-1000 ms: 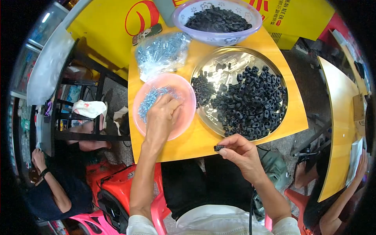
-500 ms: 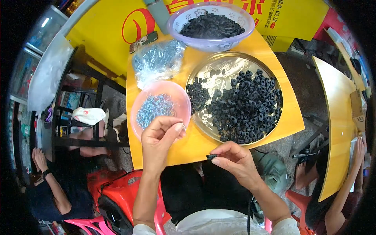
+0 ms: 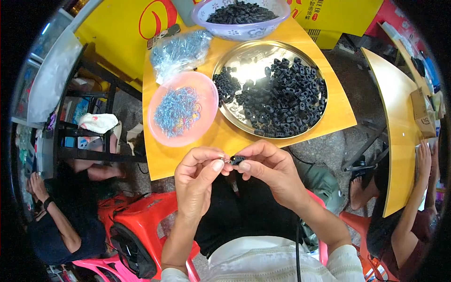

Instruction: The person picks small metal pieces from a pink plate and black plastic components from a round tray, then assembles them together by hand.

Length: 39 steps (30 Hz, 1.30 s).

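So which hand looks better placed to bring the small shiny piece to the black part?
Probably the left: the left hand pinches the small shiny piece close by the black part, which the right hand holds.

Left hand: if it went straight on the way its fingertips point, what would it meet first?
Probably the small black piece pinched in the right hand, just beyond the left hand; whether they touch is unclear.
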Available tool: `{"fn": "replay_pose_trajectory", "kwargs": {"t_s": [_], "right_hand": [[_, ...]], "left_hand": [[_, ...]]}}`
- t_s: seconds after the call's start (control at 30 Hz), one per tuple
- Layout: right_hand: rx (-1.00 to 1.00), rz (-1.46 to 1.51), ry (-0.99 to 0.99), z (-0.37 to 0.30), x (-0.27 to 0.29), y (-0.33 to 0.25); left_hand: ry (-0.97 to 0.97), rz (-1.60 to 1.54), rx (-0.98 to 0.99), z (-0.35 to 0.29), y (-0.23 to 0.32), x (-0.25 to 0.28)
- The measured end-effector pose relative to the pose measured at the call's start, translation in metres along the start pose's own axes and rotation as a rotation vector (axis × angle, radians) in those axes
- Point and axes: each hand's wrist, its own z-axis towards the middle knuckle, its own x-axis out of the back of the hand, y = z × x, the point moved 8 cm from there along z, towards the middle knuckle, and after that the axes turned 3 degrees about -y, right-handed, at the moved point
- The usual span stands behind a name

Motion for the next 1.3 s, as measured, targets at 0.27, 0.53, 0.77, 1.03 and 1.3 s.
{"fn": "replay_pose_trajectory", "kwargs": {"t_s": [0.27,0.53,0.77,1.03,1.3], "right_hand": [[-0.036,0.021,-0.036,0.001,-0.006,0.009],[-0.076,0.028,-0.020,0.003,0.004,0.017],[-0.102,0.071,-0.047,0.008,0.005,0.018],[-0.121,0.241,0.045,0.017,0.028,0.021],[-0.113,0.258,0.093,0.021,0.047,0.009]], "left_hand": [[0.002,0.234,-0.120,-0.005,0.009,0.009],[-0.031,0.376,-0.171,-0.007,0.006,0.009],[-0.185,0.756,-0.279,-0.004,0.017,-0.005],[-0.316,1.219,-0.489,0.023,0.022,-0.045],[-0.253,1.273,-0.331,0.145,0.011,-0.055]]}}
